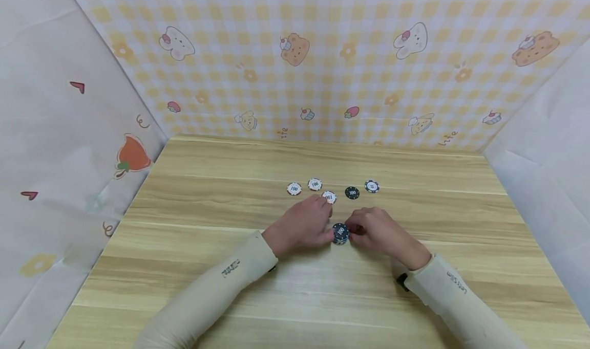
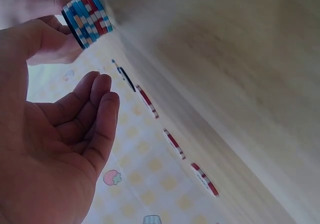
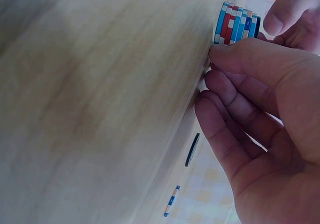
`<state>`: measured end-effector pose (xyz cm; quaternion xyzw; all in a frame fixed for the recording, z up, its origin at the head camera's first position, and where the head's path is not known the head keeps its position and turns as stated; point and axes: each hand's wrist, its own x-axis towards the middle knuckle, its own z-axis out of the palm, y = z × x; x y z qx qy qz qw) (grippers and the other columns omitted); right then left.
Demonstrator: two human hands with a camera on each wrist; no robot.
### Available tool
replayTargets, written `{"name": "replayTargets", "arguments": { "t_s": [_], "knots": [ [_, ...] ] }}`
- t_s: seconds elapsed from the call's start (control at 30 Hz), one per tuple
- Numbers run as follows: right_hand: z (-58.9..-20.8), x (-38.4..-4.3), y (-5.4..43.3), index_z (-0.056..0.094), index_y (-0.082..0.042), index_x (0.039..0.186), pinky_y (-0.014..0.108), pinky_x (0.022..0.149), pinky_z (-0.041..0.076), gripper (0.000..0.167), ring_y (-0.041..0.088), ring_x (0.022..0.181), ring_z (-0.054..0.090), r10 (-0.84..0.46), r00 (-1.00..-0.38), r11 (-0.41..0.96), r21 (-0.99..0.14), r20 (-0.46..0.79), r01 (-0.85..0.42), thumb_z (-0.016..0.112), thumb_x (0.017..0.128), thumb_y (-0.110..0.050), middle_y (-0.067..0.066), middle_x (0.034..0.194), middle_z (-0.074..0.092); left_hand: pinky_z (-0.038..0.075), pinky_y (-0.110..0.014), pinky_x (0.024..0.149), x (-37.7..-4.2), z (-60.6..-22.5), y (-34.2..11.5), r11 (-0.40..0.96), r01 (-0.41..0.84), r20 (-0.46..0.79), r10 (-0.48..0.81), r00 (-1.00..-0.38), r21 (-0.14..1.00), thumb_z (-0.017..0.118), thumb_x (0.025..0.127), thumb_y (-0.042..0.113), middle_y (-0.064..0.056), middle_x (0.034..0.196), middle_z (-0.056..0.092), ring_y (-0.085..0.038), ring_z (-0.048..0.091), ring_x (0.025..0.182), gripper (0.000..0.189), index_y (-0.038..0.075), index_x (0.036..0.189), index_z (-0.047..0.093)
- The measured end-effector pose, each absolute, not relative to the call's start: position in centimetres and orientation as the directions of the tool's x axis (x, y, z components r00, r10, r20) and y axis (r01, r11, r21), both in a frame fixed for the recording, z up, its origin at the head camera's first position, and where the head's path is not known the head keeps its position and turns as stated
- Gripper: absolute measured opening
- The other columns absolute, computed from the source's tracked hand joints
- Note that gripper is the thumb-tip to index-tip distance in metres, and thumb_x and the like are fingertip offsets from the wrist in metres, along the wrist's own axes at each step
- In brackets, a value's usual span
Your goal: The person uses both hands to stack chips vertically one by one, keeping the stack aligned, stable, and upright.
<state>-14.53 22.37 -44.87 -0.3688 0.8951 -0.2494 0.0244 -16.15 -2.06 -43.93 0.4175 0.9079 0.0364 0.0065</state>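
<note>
Stack of chips (image 1: 340, 234) stood mid-table (image 1: 461, 205), flanked by both hands, presumably to keep its edges true! Left hand (image 1: 301, 225) had its thumb against the left side, fingers loosely cupped, wide of that thumb; right hand (image 1: 378, 232) crowded the right side, fingers bent, narrow gap, no chip visible within. Farther off, three white chips (image 1: 315, 184), a black chip (image 1: 352, 193) and a blue-edged chip (image 1: 372, 186) lay flat, faces readable.

The black-topped cylindrical chip stack (image 1: 340, 233) is edged in blue, red and white; the white upright backdrop (image 1: 322, 83) is checked in yellow.
</note>
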Motion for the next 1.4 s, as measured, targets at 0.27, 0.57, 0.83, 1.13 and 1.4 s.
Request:
{"name": "replayTargets", "arguments": {
  "t_s": [0.27,0.57,0.83,1.13,1.4],
  "knots": [
    [-45.0,-14.6,22.5,0.084,-0.006,0.104,0.029,0.073,0.06,0.021,0.01,0.083,0.07,-0.667,-0.734,0.617,-0.46,0.126,-0.639,0.088,0.087,0.004,0.0,0.097,0.078,0.053,-0.036,0.097,-16.7,-44.0,-3.3,0.668,0.739,0.049,0.738,-0.673,0.081,0.064,0.102,0.03,-0.009,0.11,0.072,-0.026,0.065,0.107,0.032,0.001,0.113,0.074],
    [-44.9,-14.5,22.4,0.084,-0.006,0.105,0.029,0.073,0.06,0.02,0.008,0.083,0.068,-0.664,-0.737,0.615,-0.467,0.127,-0.635,0.088,0.087,0.003,0.0,0.099,0.079,0.054,-0.041,0.097,-17.8,-44.1,-4.7,0.711,0.696,0.072,0.692,-0.718,0.103,0.065,0.101,0.021,-0.014,0.108,0.071,-0.03,0.064,0.101,0.027,-0.004,0.107,0.073],
    [-44.9,-14.4,22.4,0.084,-0.007,0.104,0.029,0.073,0.059,0.02,0.008,0.083,0.067,-0.662,-0.739,0.618,-0.465,0.126,-0.634,0.088,0.087,0.003,0.0,0.099,0.079,0.054,-0.042,0.101,-18.7,-44.5,-5.6,0.761,0.648,0.078,0.644,-0.761,0.043,0.066,0.102,0.021,-0.021,0.117,0.072,-0.033,0.066,0.105,0.035,-0.01,0.118,0.072],
    [-45.0,-14.5,22.5,0.084,-0.008,0.104,0.028,0.071,0.057,0.02,0.007,0.081,0.065,-0.664,-0.739,0.623,-0.459,0.117,-0.633,0.087,0.088,0.003,0.0,0.098,0.078,0.054,-0.043,0.1,-19.4,-44.1,-6.3,0.796,0.605,0.055,0.604,-0.795,0.001,0.064,0.102,0.019,-0.023,0.117,0.068,-0.034,0.063,0.104,0.037,-0.012,0.12,0.07],
    [-44.9,-14.4,22.4,0.084,-0.007,0.105,0.028,0.072,0.058,0.02,0.009,0.082,0.066,-0.663,-0.739,0.625,-0.456,0.118,-0.634,0.087,0.088,0.003,0.001,0.099,0.078,0.051,-0.042,0.103,-20.3,-43.9,-6.5,0.822,0.569,-0.007,0.569,-0.822,-0.032,0.061,0.105,0.019,-0.021,0.119,0.067,-0.033,0.062,0.106,0.036,-0.011,0.121,0.071]
  ]
}}
